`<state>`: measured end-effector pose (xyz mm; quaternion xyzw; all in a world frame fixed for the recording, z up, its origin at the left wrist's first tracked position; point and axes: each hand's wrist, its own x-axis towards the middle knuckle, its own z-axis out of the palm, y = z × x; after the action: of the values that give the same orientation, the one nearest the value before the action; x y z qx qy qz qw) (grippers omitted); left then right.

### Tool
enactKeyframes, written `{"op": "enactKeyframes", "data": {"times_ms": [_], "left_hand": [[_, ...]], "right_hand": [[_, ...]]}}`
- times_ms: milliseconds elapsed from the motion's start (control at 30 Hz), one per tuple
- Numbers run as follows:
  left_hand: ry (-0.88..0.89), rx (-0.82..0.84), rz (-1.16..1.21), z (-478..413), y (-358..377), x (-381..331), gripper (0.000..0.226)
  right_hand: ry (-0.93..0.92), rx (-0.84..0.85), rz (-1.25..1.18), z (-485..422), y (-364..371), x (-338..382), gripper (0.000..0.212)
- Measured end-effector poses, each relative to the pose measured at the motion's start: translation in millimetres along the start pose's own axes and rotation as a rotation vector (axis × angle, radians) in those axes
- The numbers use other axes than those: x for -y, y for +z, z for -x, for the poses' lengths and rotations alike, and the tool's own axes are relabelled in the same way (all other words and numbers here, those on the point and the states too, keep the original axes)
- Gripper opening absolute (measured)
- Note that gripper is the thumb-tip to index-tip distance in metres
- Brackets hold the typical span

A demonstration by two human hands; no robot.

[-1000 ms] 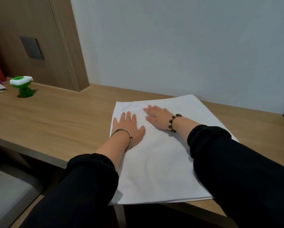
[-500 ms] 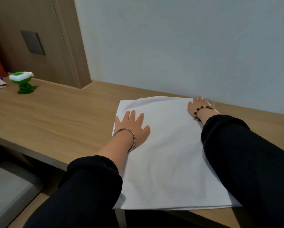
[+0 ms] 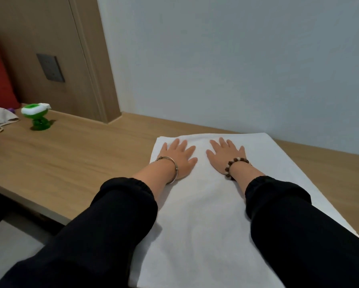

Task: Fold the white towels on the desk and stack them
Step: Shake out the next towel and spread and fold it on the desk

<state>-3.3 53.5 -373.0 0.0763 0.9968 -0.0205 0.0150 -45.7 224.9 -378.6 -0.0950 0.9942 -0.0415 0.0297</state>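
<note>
Both palms lie flat and open, fingers spread, gripping nothing: the left hand (image 3: 179, 157) and the right hand (image 3: 226, 155) press side by side on the far end of the white towel (image 3: 205, 215). Beneath and behind them the towel stretches back toward the person, its near edge hanging over the wooden desk (image 3: 70, 159). Well off to the left hand's side stand a green toy (image 3: 37, 116) and a crumpled cloth (image 3: 2, 118). Uneven pressure could likely drag the cloth sideways, skew its edges, or slide the overhanging end off the desk.
</note>
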Motion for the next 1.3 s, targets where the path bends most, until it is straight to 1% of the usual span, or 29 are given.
{"op": "enactKeyframes", "data": {"times_ms": [67,233,433,533,633,733,800,833,867,900,967,1033,1100,1133,1233,1300], "left_hand": [[-0.035,0.036,0.088,-9.9,2.2,11.0,0.058],[-0.191,0.021,0.124,-18.1,3.9,31.0,0.065],[-0.269,0.001,0.18,-24.4,4.9,27.8,0.067],[-0.239,0.021,0.176,-27.3,5.8,33.0,0.066],[-0.193,0.047,0.141,-35.2,3.8,38.8,0.06],[-0.17,0.073,-0.015,-40.5,-5.4,34.8,0.055],[-0.126,0.05,-0.148,-39.4,-12.2,25.5,0.053],[-0.087,0.039,-0.172,-36.2,-13.8,18.9,0.052],[-0.051,0.037,-0.139,-31.6,-14.4,12.3,0.05],[-0.036,0.044,-0.057,-25.2,-14.2,6.0,0.047],[-0.05,0.059,0.094,-10.0,-11.4,-2.4,0.041],[-0.075,0.082,0.116,4.9,-6.3,-4.4,0.043],[-0.103,0.126,0.109,18.6,1.4,-1.9,0.055],[-0.108,0.118,0.095,23.8,5.2,-0.8,0.058],[-0.091,0.014,0.092,34.1,13.1,0.8,0.058],[-0.091,-0.032,0.12,36.2,15.3,0.1,0.056]], "right_hand": [[-0.002,-0.008,-0.002,-1.5,1.1,-1.3,0.057],[-0.007,-0.02,0.0,-2.2,2.9,-2.6,0.057],[-0.008,-0.018,0.001,0.6,0.6,-1.5,0.057],[0.006,-0.009,0.006,1.4,1.0,-0.1,0.058],[0.046,-0.01,0.0,-0.6,3.0,2.8,0.059],[0.089,-0.007,-0.006,-6.8,1.9,3.9,0.061],[0.109,-0.005,-0.005,-12.7,1.0,3.4,0.061],[0.116,-0.004,-0.001,-15.6,0.2,3.2,0.061],[0.123,-0.002,0.002,-18.4,-0.9,2.8,0.061],[0.127,-0.001,0.002,-21.1,-2.5,2.5,0.061],[0.126,0.0,-0.002,-23.7,-6.8,2.9,0.06],[0.107,0.015,-0.006,-21.4,-12.1,4.2,0.058],[0.083,0.053,-0.004,-13.1,-16.6,6.5,0.057],[0.073,0.082,-0.002,-6.5,-18.4,9.0,0.057],[0.018,0.192,-0.004,26.3,-19.2,21.3,0.06],[-0.037,0.221,0.008,56.7,-10.7,25.3,0.062]]}}
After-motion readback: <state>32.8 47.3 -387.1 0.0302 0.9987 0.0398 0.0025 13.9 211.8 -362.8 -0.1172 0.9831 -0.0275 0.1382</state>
